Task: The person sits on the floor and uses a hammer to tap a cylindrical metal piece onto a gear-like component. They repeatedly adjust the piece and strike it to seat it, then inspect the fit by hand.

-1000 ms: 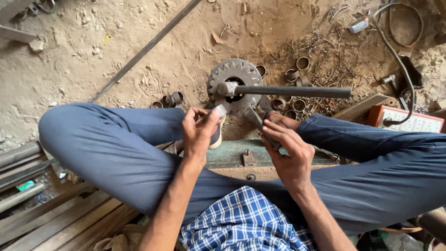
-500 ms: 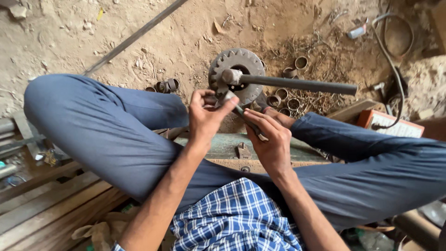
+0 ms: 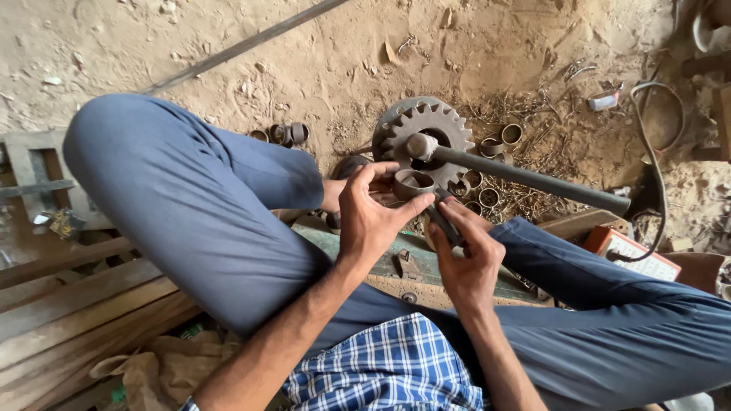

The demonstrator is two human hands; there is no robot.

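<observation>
I sit cross-legged on a sandy floor in blue trousers. My left hand [image 3: 371, 217] grips a short metal ring [image 3: 413, 183] between thumb and fingers. Just to its right, my right hand [image 3: 466, 255] holds a thin dark tool [image 3: 444, 221] whose tip meets the ring. Right behind the ring stands a toothed gear wheel [image 3: 424, 131], with a long dark bar [image 3: 533, 180] running from its hub out to the right. A green metal block [image 3: 396, 255] lies under both hands, between my legs.
Several loose metal rings [image 3: 499, 144] lie on the sand right of the gear, a few more [image 3: 283, 134] to its left. A thin rod [image 3: 244, 46] crosses the ground top left. Wooden planks [image 3: 68, 304] lie at left. A box [image 3: 630, 251] and cable [image 3: 647, 167] sit at right.
The view has shifted and come closer. My left hand has turned so the ring's open end shows, and my right hand has drawn in against it with the tool.
</observation>
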